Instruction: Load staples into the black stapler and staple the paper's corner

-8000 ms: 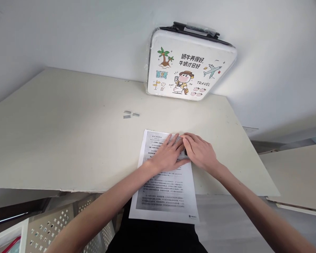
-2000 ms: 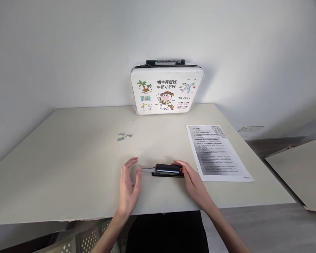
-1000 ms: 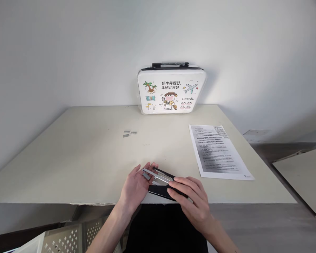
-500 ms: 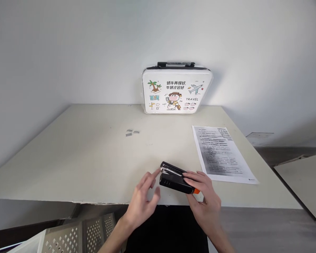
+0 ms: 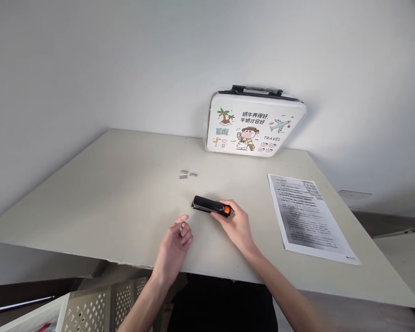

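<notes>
A black stapler (image 5: 207, 204) with an orange rear end lies closed on the cream table (image 5: 107, 193). My right hand (image 5: 235, 224) grips its orange end with the fingertips. My left hand (image 5: 173, 243) hovers just left of it over the table's front edge. Its fingers are curled into a pinch, with a tiny greyish bit at the fingertips that I cannot make out. Three short staple strips (image 5: 187, 174) lie on the table beyond the stapler. A printed sheet of paper (image 5: 307, 216) lies flat to the right of my right hand.
A white carry case (image 5: 256, 123) with cartoon travel pictures and a black handle leans against the wall at the back of the table. A perforated metal panel (image 5: 100, 304) stands below the table's front edge on the left. Another table corner (image 5: 401, 235) shows at far right.
Eight seconds ago both hands pressed on the paper in front of me; it now lies to the right. Within the last second the open stapler was closed and set down farther onto the table.
</notes>
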`<state>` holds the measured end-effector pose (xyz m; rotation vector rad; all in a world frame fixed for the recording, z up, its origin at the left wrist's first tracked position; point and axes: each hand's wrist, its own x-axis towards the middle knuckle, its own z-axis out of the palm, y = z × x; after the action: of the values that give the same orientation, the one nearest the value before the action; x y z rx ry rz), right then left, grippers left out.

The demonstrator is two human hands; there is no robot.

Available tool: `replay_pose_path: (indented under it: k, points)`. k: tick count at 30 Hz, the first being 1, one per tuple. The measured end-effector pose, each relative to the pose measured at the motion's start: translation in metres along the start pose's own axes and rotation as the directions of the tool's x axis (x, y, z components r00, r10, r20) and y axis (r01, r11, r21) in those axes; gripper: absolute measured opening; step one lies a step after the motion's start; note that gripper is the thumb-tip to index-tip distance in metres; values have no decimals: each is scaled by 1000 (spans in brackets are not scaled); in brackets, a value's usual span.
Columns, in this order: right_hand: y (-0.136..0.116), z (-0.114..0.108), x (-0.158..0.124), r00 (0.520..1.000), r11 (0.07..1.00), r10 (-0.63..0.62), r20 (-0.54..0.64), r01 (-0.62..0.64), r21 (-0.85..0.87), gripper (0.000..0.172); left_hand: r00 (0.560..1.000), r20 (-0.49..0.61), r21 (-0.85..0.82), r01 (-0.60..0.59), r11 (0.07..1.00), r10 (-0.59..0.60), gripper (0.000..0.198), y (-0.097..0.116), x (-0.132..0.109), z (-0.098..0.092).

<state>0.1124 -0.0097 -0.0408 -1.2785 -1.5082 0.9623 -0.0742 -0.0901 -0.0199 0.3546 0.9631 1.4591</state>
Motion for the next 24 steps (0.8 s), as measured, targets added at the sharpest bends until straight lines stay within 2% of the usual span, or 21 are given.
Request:
replay_pose_path:
  k: [2,4,9,13,16,18,21,24]
  points:
    - [1,25,21,999,1000,4,34,-5,31,31,999,-18,-174,48,984,-52,19,3,4,-4]
    - [0,49,41,997,999,-13,70,11,32,31,998,-11,-257,64,964,-69,22,4,6,-7]
    - [-2,96,85,987,995,-99,127,95,37,29,998,-10,-240,62,969,-66,31,0,8,-13]
    - [-5,105,100,980,992,-127,151,125,26,30,997,-22,-186,66,980,-72,39,-2,9,-15]
    - [-11,92,83,969,970,-235,78,239,-51,35,998,-1,-198,66,978,-68,44,-2,10,-12]
    - [-17,78,58,933,925,-358,24,358,-130,32,998,16,-221,59,974,-57,46,-2,11,-10]
    - [-26,59,14,885,860,-449,121,465,-212,18,999,23,-189,43,981,-39,47,-1,12,-8]
    - [-28,47,-20,880,832,-413,234,469,-297,25,999,41,-74,32,997,-29,52,-2,12,-4]
